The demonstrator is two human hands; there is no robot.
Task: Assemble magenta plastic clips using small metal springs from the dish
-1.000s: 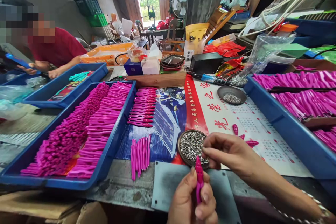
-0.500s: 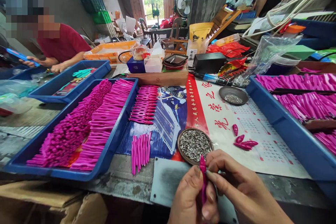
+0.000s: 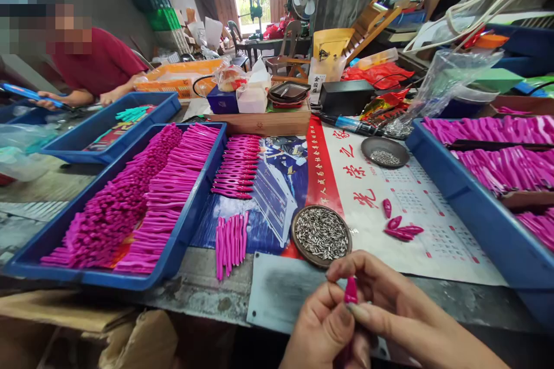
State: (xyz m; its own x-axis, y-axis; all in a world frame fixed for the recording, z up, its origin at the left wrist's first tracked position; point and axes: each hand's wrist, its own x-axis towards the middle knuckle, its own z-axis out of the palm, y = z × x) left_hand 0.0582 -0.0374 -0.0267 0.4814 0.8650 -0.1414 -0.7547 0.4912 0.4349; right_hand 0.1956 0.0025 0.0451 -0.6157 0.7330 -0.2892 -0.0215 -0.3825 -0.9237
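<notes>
A slim magenta plastic piece (image 3: 351, 290) is held upright near the table's front edge, its lower part mostly hidden by fingers. My left hand (image 3: 322, 323) is closed around its lower part. My right hand (image 3: 385, 297) pinches the upper end between thumb and fingers. Just beyond my hands stands a round dish (image 3: 322, 235) full of small silver metal pins. Under and left of my hands lies a grey metal plate (image 3: 277, 288). Several short, dark magenta pieces (image 3: 403, 233) rest on the calendar sheet to the right.
Blue trays of magenta pieces flank the work area, one at left (image 3: 171, 271) and one at right (image 3: 467, 207). Between them lie a small bundle (image 3: 231, 242) and a neat row (image 3: 236, 167) of pieces. A darker dish (image 3: 374, 147) sits farther back. Another person (image 3: 99, 63) sits at far left.
My right hand has shifted its fingers over the top of the magenta piece, covering more of it. Both hands and the piece sit slightly lower and farther right in view.
</notes>
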